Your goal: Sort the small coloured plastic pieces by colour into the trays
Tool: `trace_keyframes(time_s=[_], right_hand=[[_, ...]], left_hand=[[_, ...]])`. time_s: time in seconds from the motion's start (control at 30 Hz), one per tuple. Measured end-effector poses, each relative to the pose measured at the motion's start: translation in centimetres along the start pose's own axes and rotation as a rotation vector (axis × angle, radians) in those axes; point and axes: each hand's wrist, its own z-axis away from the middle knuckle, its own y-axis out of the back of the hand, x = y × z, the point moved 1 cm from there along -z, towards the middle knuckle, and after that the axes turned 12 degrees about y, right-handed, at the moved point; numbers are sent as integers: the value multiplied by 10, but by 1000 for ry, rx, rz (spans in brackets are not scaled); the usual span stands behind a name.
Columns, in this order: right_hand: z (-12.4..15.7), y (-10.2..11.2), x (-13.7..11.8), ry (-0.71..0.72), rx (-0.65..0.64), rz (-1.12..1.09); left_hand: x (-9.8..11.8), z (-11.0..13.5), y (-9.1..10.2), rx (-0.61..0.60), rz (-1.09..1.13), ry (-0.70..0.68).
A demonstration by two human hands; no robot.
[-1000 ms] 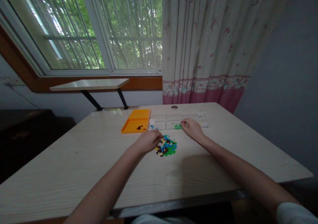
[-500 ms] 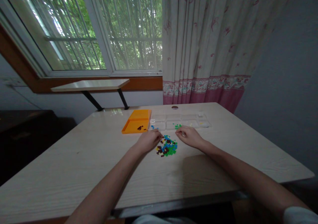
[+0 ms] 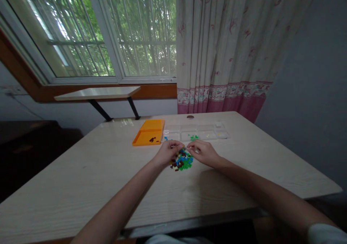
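A small heap of coloured plastic pieces (image 3: 182,161), blue, green, yellow and dark brown, lies on the pale wooden table (image 3: 108,179). My left hand (image 3: 167,152) rests at the heap's far left edge with its fingers curled in a pinch. My right hand (image 3: 203,152) is at the heap's far right edge, fingertips pinched together close to the left hand's. What either pinch holds is too small to see. Behind the heap stands a clear compartment tray (image 3: 211,132) with a few blue, green and yellow pieces, and an orange tray (image 3: 149,132) holding some dark pieces.
A window with bars (image 3: 103,34) and a floral curtain with a pink hem (image 3: 222,49) stand behind the table. A narrow wall shelf (image 3: 97,91) hangs below the sill. A small dark round object (image 3: 190,117) lies at the table's far edge. Dark furniture (image 3: 24,143) is at left.
My right hand drew back from the clear tray's green compartment to the heap. My left hand shifted slightly right along the heap's edge, so the two hands now nearly meet.
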Motion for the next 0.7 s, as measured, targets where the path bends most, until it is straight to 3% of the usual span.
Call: trace_keyframes(time_s=[0.2,0.7], right_hand=[[-1,-1,-4,43,41,-12],[0,-1,-3,104,48,44]], left_hand=[[1,6,-8,-53,31,-19],[7,10,-8,-35,-10,-13]])
